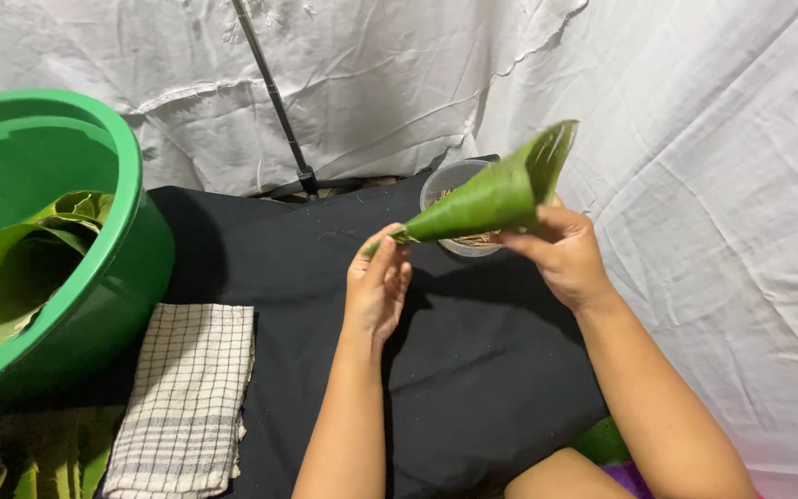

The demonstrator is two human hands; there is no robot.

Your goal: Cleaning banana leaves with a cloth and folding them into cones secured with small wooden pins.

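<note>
A: Describe the setting.

B: Creased white sheeting (695,139) forms the backdrop. A black cloth (473,370) covers the work surface. A thin dark stand pole (274,92) rises beyond the hands.

A: State of the left hand?

B: The left hand (379,282) is closed in a pinch on the pointed tip of a green leaf cone (491,199), thumb and fingertips pressed together around the tip.

A: And the right hand?

B: The right hand (561,249) grasps the wide end of the leaf cone from below, fingers curled against its wall. The cone lies nearly level between the two hands, mouth up and to the right, above the black cloth.

A: Surrounding items?

B: A clear round container (450,180) sits just beyond the right hand, partly hidden by the cone; its contents cannot be identified. A checked towel (187,397) lies left of the left forearm. Farther left stands a green basin (94,277) holding folded leaves (39,249).
</note>
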